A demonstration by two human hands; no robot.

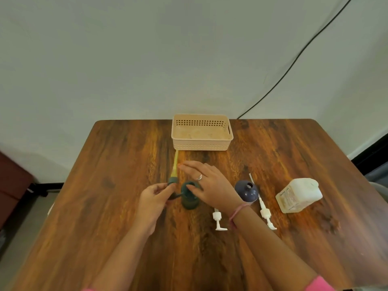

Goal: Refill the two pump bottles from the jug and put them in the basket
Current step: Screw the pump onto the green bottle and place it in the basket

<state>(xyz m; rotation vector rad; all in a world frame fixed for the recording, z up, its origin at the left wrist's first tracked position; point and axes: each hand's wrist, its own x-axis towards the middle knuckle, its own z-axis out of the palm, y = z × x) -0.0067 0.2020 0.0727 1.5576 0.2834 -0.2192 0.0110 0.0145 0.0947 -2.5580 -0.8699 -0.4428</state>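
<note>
While uncapped, dark green bottle (189,196) upright, pump (173,179) out

A: The basket (202,132) at 12 o'clock is beige, with small holes in rows.
B: Left bottle (189,197) dark green, other bottle (247,190) navy, pumps (265,213) white, jug (299,195) whitish.

The wooden tabletop (105,206) carries a beige basket (202,143) beyond the grips, two bottles (189,201) (246,191), two white pumps (218,220) (265,211), and a jug (299,195) on the right.
</note>
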